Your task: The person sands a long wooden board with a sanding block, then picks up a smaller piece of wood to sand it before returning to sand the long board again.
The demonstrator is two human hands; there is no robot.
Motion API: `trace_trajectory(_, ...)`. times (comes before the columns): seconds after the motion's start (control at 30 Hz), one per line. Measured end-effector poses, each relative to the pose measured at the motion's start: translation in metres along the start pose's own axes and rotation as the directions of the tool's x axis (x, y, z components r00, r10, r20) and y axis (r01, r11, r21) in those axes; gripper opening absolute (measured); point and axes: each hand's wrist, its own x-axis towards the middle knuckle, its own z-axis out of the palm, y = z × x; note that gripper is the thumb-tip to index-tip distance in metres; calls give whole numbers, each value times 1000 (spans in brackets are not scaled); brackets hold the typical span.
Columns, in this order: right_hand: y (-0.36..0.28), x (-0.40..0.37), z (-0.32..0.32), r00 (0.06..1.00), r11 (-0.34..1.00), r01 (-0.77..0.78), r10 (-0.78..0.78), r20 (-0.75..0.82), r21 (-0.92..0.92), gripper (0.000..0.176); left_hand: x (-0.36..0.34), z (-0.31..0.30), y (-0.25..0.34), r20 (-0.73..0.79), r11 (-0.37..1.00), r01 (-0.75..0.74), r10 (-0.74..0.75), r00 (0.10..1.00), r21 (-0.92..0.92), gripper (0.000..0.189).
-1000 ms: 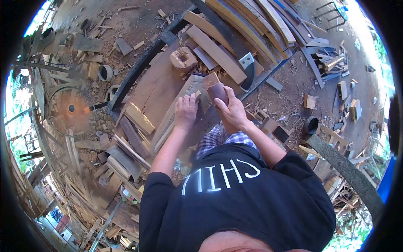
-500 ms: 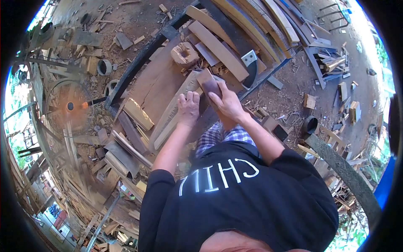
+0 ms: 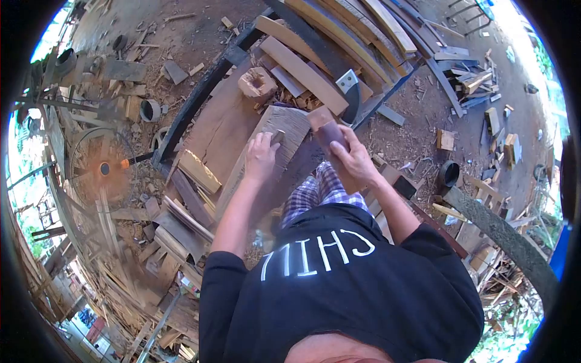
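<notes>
My left hand (image 3: 260, 156) is closed round a short greyish-brown stub (image 3: 278, 137), whose end sticks up beside the thumb. The hand rests over a thick wooden beam (image 3: 283, 124) with rough grain, which lies slantwise in front of me; the stub's lower part is hidden. To the right, my right hand (image 3: 354, 158) grips a long wooden block (image 3: 327, 128), pale at the tip and dark brown below. That block is raised off the beam, with its tip pointing away from me.
Beyond the beam sits a chunk of wood with a hollow (image 3: 258, 84), near loose boards (image 3: 305, 72) and a handsaw with a pale handle plate (image 3: 347, 81). Curved planks (image 3: 357, 42) are stacked farther back. A fan (image 3: 104, 169) stands at left. Wood scraps litter the ground.
My right hand has moved right with the wooden block, away from my left hand. My left hand has shifted slightly left, and the stub and more of the beam now show.
</notes>
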Motion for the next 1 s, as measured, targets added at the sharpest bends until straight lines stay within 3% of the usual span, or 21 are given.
trace_trajectory(0.03, 3, 3, -3, 999, 1000, 16, -17, -49, -16, 45, -1, -1, 0, 69, 986, 26, -14, 997, -162, 34)
trace_trajectory(0.07, 6, 5, -2, 995, 998, 60, -63, -76, -34, 44, -3, 1, 1, 75, 986, 23, -11, 997, -163, 34)
trace_trajectory(0.13, -1, 10, 4, 996, 996, 46, -52, -66, -81, 44, 1, -4, 8, -112, 962, -50, 20, 993, -267, 35)
trace_trajectory(0.17, -5, 13, 10, 998, 991, 34, -41, -50, -129, 44, 2, -2, 10, -111, 962, -50, 21, 994, -268, 35)
trace_trajectory(0.23, -10, 24, 28, 993, 977, 71, -89, -82, -203, 44, 1, 7, 12, -206, 990, 5, -35, 978, -143, 29)
trace_trajectory(0.33, -18, 40, 48, 993, 945, 51, -83, -85, -324, 45, 1, 20, 15, -305, 982, 117, -158, 939, -148, 24)
trace_trajectory(0.43, -9, 49, 63, 977, 884, 162, -206, -55, -439, 47, 3, 26, 18, -269, 962, 259, -273, 924, -86, 21)
trace_trajectory(0.5, -3, 51, 69, 966, 788, 226, -259, 26, -573, 48, 4, 29, 19, -283, 965, 254, -260, 923, -61, 20)
trace_trajectory(0.63, -27, 108, 97, 943, 698, 290, -324, 72, -655, 47, 4, 27, 26, -271, 959, 284, -269, 924, 19, 21)
trace_trajectory(0.73, -30, 113, 94, 942, 719, 307, -324, 90, -623, 48, 6, 34, 24, -312, 947, 317, -285, 906, 58, 22)
trace_trajectory(0.83, -13, 69, 73, 937, 731, 307, -345, 58, -610, 44, 10, 40, 22, -353, 940, 331, -281, 892, 87, 21)
trace_trajectory(0.9, -9, 73, 80, 956, 680, 256, -285, 75, -687, 40, 8, 43, 22, -351, 934, 341, -287, 891, 103, 21)
trace_trajectory(0.97, -25, 104, 94, 906, 644, 329, -422, 38, -690, 41, 10, 43, 20, -325, 919, 372, -315, 892, 130, 20)
trace_trajectory(1.0, -33, 119, 98, 943, 607, 284, -317, 102, -742, 39, 11, 43, 20, -331, 910, 393, -334, 883, 131, 20)
